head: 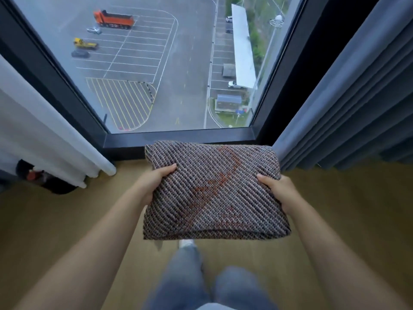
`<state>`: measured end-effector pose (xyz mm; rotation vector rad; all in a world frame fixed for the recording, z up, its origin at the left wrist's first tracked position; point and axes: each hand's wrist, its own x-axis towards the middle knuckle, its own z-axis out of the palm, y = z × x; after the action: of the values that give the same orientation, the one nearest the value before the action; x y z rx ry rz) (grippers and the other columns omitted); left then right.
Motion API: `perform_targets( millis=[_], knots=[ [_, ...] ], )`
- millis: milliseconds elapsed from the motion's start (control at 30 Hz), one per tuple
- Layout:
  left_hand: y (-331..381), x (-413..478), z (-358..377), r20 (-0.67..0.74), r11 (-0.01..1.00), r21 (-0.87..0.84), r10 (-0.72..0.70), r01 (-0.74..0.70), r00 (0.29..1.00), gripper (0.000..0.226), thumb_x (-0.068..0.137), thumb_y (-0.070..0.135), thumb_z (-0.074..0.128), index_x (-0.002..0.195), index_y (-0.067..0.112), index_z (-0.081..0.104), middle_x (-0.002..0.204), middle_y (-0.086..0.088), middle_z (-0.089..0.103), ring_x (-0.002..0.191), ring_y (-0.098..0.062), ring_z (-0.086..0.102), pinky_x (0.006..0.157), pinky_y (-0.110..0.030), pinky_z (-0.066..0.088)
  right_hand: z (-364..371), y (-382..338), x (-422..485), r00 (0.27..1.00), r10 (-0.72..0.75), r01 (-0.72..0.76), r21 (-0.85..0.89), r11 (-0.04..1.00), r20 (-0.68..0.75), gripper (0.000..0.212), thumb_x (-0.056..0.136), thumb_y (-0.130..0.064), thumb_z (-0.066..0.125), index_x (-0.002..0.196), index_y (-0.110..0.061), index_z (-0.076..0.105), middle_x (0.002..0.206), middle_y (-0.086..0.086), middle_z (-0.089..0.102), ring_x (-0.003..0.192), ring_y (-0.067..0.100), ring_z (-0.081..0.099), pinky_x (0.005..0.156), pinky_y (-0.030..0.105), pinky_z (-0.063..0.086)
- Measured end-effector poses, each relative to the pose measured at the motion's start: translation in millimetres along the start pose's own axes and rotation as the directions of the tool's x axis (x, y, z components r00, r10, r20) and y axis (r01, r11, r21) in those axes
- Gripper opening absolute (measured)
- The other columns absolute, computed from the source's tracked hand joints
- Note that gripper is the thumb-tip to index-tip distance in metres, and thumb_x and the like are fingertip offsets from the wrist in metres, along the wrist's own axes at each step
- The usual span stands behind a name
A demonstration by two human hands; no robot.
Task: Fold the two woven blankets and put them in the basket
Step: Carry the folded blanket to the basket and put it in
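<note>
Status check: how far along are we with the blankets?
Done: one woven blanket looks folded into a flat bundle. In hand: left hand and right hand grip its sides. Left: basketing it; no basket or second blanket is in view.

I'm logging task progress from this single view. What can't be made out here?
1. Basket: nowhere in the head view; it lies beyond the frame edges.
2. Second blanket: not seen; the folded blanket may or may not be both together.
3. Fingers of the left hand and right hand: under the folded blanket, only the thumbs show.
4. Dark object low at left: half hidden by the white curtain, and blurred.
</note>
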<state>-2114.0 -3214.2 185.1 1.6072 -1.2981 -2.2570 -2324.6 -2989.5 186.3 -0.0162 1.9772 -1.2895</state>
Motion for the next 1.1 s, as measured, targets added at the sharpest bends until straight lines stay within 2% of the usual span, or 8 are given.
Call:
perform_targets(
  millis=[67, 133, 300, 367, 567, 800, 1000, 1100],
  knots=[
    [27.9, 41.1, 2.9, 0.018, 0.999, 0.037, 0.016, -0.016, 1.0, 0.051, 0.081, 0.029, 0.069, 0.124, 0.008, 0.052, 0.105, -0.009, 0.066, 0.093, -0.022, 0.064, 0.082, -0.034, 0.047, 7.7, -17.8, 34.0, 0.999, 0.001, 0.0, 0.03, 1.0, -0.045, 0.029, 0.08, -0.025, 0.07, 0.105, -0.017, 0.059, 0.098, 0.004, 0.062, 0.083, 0.02, 0.06, 0.082, 0.034, 0.046],
    [50.5, 81.4, 11.8, 0.05, 0.998, 0.064, 0.016, -0.019, 0.999, 0.054, 0.082, 0.029, 0.068, 0.128, 0.009, 0.049, 0.112, -0.009, 0.064, 0.092, -0.019, 0.063, 0.078, -0.032, 0.047, 14.1, -34.4, 71.5, 0.997, 0.006, -0.004, 0.031, 1.0, -0.081, 0.023, 0.08, -0.022, 0.07, 0.101, -0.019, 0.059, 0.098, 0.004, 0.064, 0.083, 0.02, 0.062, 0.082, 0.034, 0.046],
    [76.2, 198.9, 43.3, 0.105, 0.995, 0.096, -0.007, -0.003, 0.994, 0.063, 0.085, 0.03, 0.064, 0.139, 0.012, 0.037, 0.132, -0.009, 0.053, 0.101, -0.019, 0.057, 0.088, -0.034, 0.041, 19.9, -46.6, 182.0, 0.987, 0.053, -0.052, 0.008, 0.999, -0.152, 0.038, 0.079, -0.024, 0.071, 0.113, -0.012, 0.06, 0.105, 0.006, 0.065, 0.092, 0.026, 0.063, 0.086, 0.038, 0.049],
    [73.7, 253.7, 54.0, 0.101, 0.995, 0.099, -0.009, -0.001, 0.995, 0.062, 0.087, 0.03, 0.062, 0.14, 0.012, 0.036, 0.134, -0.007, 0.052, 0.102, -0.018, 0.057, 0.085, -0.03, 0.044, 26.7, -38.1, 235.5, 0.984, 0.08, -0.082, -0.005, 0.997, -0.159, 0.037, 0.077, -0.025, 0.072, 0.111, -0.015, 0.061, 0.106, 0.006, 0.067, 0.091, 0.026, 0.064, 0.085, 0.038, 0.05],
    [10.8, 429.9, 58.5, 0.047, 0.997, 0.066, -0.044, 0.04, 0.998, 0.05, 0.088, 0.031, 0.06, 0.133, 0.016, 0.043, 0.12, -0.002, 0.057, 0.098, -0.017, 0.058, 0.09, -0.035, 0.042, 56.2, 26.3, 398.5, 0.977, 0.123, -0.138, -0.077, 0.987, -0.172, 0.019, 0.078, -0.025, 0.072, 0.094, -0.022, 0.064, 0.1, 0.003, 0.069, 0.086, 0.023, 0.066, 0.08, 0.036, 0.051],
    [-85.2, 608.7, 16.2, -0.058, 0.994, 0.092, -0.047, 0.052, 0.997, 0.051, 0.088, 0.032, 0.059, 0.133, 0.013, 0.045, 0.118, -0.001, 0.057, 0.101, -0.018, 0.055, 0.091, -0.033, 0.041, 130.8, 137.2, 554.6, 0.994, 0.06, -0.08, -0.238, 0.968, -0.091, 0.023, 0.081, -0.024, 0.07, 0.101, -0.022, 0.06, 0.102, 0.001, 0.065, 0.091, 0.022, 0.062, 0.086, 0.037, 0.048],
    [-134.5, 679.0, -48.0, -0.233, 0.981, 0.158, -0.076, 0.115, 0.969, 0.045, 0.088, 0.031, 0.062, 0.126, 0.009, 0.052, 0.122, -0.009, 0.06, 0.107, -0.026, 0.058, 0.098, -0.039, 0.043, 209.4, 197.7, 622.6, 0.997, 0.072, -0.051, -0.372, 0.927, 0.041, 0.017, 0.083, -0.021, 0.067, 0.098, -0.024, 0.061, 0.103, 0.001, 0.065, 0.093, 0.021, 0.06, 0.087, 0.034, 0.045],
    [-154.5, 697.5, -68.7, -0.373, 0.944, 0.299, -0.017, 0.138, 0.927, 0.046, 0.086, 0.032, 0.063, 0.123, 0.006, 0.054, 0.124, -0.013, 0.06, 0.113, -0.032, 0.056, 0.101, -0.048, 0.043, 243.6, 226.6, 640.2, 0.994, 0.091, -0.057, -0.456, 0.888, 0.052, 0.023, 0.084, -0.021, 0.065, 0.106, -0.017, 0.062, 0.107, 0.003, 0.065, 0.096, 0.022, 0.058, 0.087, 0.031, 0.043]
  ],
)
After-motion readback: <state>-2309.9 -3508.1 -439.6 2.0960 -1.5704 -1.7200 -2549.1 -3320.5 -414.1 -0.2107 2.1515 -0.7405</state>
